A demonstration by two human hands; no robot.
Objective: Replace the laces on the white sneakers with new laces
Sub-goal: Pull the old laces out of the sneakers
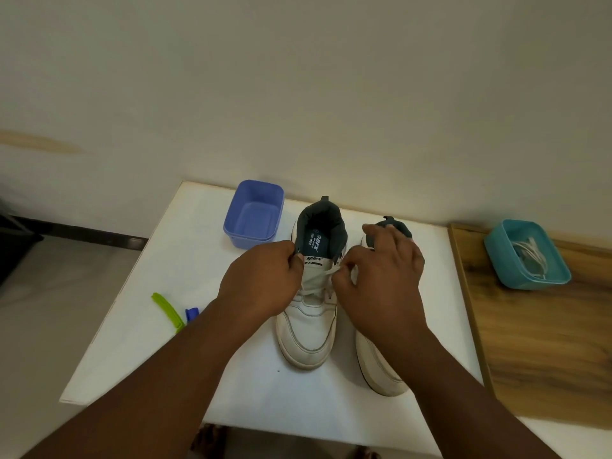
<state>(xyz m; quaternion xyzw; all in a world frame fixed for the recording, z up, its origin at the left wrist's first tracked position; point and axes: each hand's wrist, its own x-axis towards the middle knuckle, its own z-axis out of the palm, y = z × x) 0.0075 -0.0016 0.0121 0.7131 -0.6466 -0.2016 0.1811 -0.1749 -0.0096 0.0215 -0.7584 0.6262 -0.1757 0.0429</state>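
Note:
Two white sneakers stand side by side on a white table [139, 326], toes toward me. The left sneaker [309, 329] has a dark lining and a white lace [319, 276] across its tongue. My left hand [261, 283] grips that shoe's upper edge on its left side, by the top eyelets. Fingers of my right hand [381, 276] pinch the lace end just right of the tongue. The right sneaker [377, 369] is largely hidden under my right hand and forearm. White laces [530, 256] lie coiled in a teal tub [526, 279] at the right.
An empty purple-blue tub [253, 213] stands behind the left sneaker. A green clip [169, 311] and a blue clip [192, 314] lie near the table's left edge. A wooden board [543, 346] carries the teal tub. A wall rises right behind the table.

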